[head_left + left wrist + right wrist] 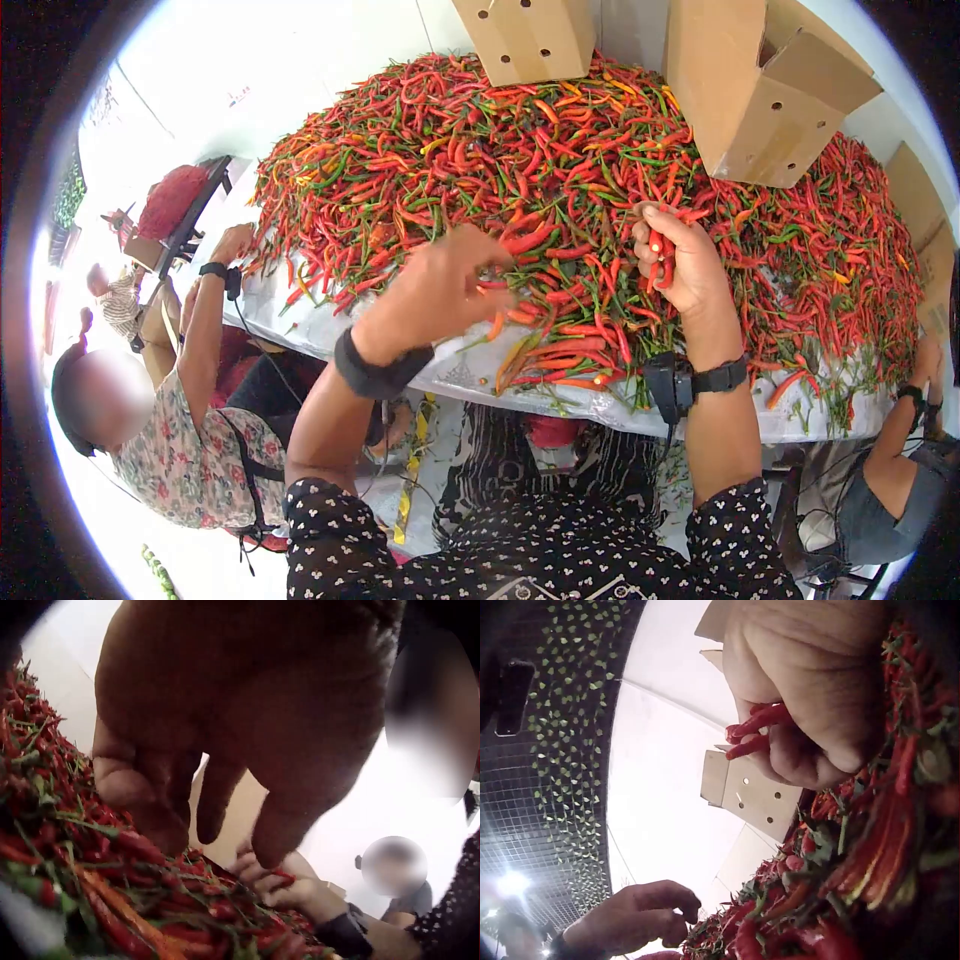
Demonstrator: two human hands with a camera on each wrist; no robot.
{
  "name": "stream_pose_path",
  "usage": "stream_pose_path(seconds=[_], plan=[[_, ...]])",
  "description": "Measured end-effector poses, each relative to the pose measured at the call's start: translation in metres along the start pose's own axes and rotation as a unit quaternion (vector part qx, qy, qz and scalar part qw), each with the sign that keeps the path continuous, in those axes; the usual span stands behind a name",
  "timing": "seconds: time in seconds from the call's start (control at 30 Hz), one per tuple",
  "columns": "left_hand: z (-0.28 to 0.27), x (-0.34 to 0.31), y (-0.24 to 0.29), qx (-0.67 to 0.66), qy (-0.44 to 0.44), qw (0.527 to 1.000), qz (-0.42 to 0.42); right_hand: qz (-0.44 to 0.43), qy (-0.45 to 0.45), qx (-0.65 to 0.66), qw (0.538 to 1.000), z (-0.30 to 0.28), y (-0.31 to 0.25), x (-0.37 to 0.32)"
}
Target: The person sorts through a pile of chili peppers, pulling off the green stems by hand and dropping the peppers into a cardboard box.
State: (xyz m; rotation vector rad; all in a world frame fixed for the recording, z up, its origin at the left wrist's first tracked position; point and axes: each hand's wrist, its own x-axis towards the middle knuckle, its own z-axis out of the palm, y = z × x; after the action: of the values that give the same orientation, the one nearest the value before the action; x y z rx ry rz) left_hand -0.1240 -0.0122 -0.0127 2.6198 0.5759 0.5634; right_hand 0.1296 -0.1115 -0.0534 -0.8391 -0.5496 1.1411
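A wide heap of red chili peppers, mixed with green and orange ones and stems, covers the table. My right hand grips several red chili peppers in its curled fingers, their ends poking out beside the thumb. Over the front part of the heap, my left hand is slightly blurred, palm down. Its fingers hang loosely bent above the peppers in the left wrist view, with a gap between thumb and fingers and nothing held. Just below it, at the heap's front edge, chili peppers lie roughly side by side.
Cardboard boxes with round holes stand at the back, one box in the middle and another box to the right. A plastic-covered table edge runs before me. One person sits at left, another person at right, both reaching toward the heap.
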Motion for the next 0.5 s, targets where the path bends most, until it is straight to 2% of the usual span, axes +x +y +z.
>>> stream_pose_path(seconds=[0.03,0.13,0.17,0.2,0.27,0.4,0.5], plan=[[0.003,-0.008,0.003,-0.017,-0.05,0.996,0.072,0.002,-0.003,-0.005,1.0,0.002,-0.001,-0.001],[0.014,-0.03,0.019,-0.001,-0.076,0.99,0.118,0.01,-0.018,-0.01,1.0,0.002,-0.002,-0.002],[0.017,-0.033,0.019,0.048,-0.121,0.987,0.09,0.015,-0.029,-0.012,0.999,0.002,-0.002,-0.002],[0.018,-0.034,0.016,0.048,-0.121,0.987,0.09,0.016,-0.03,-0.012,0.999,0.001,-0.001,-0.002],[0.023,-0.035,0.007,0.048,-0.106,0.992,0.046,0.022,-0.041,0.011,0.999,0.0,0.0,-0.001],[0.013,-0.031,-0.01,0.093,-0.065,0.993,0.031,0.02,-0.044,0.032,0.998,0.002,0.0,-0.001],[0.001,-0.024,-0.017,0.053,-0.04,0.997,0.031,0.042,-0.014,0.027,0.999,0.0,0.005,0.002]])
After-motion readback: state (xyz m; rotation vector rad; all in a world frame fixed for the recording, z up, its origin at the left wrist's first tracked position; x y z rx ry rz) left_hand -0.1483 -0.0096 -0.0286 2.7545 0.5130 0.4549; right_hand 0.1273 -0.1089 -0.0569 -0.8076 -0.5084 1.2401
